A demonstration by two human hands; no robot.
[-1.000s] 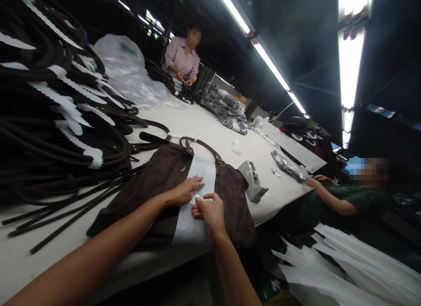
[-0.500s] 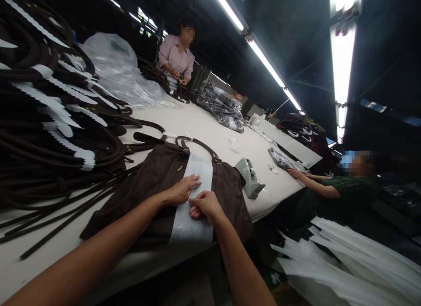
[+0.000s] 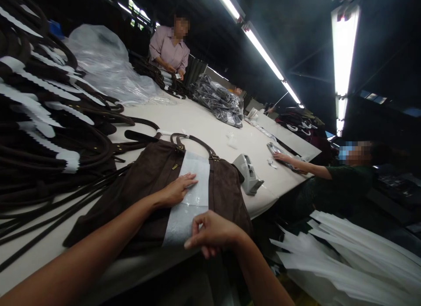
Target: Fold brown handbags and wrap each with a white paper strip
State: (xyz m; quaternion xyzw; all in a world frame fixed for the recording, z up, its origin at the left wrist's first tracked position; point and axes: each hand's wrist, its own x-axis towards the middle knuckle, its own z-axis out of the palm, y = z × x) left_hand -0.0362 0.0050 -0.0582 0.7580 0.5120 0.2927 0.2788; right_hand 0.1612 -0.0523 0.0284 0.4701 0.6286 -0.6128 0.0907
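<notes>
A dark brown handbag [image 3: 226, 196] lies on the table with a white paper strip [image 3: 196, 165] running down its middle. Clear tape [image 3: 192, 199] shows as shiny patches where the strip overlaps. My left hand [image 3: 176, 189] rests flat on the strip's left edge, fingers stretched out. Over the lower end of the strip, by the bag's near edge, is my right hand [image 3: 213, 233]. Its fingers are loosely bent, with the thumb apart from the index finger, and nothing shows in them. A grey tape dispenser [image 3: 248, 176] stands right of the bag.
Brown bags with white-wrapped handles [image 3: 66, 143] are piled at left, beside clear plastic [image 3: 105, 64]. Plastic-wrapped goods [image 3: 217, 99] lie farther back. One person [image 3: 169, 51] stands across the table; another [image 3: 342, 170] handles a wrapped package at right. White paper strips [image 3: 345, 257] hang at lower right.
My right hand has moved down from the middle of the strip to its near end, and its pinch has loosened. My left hand stays on the strip. The view has shifted slightly.
</notes>
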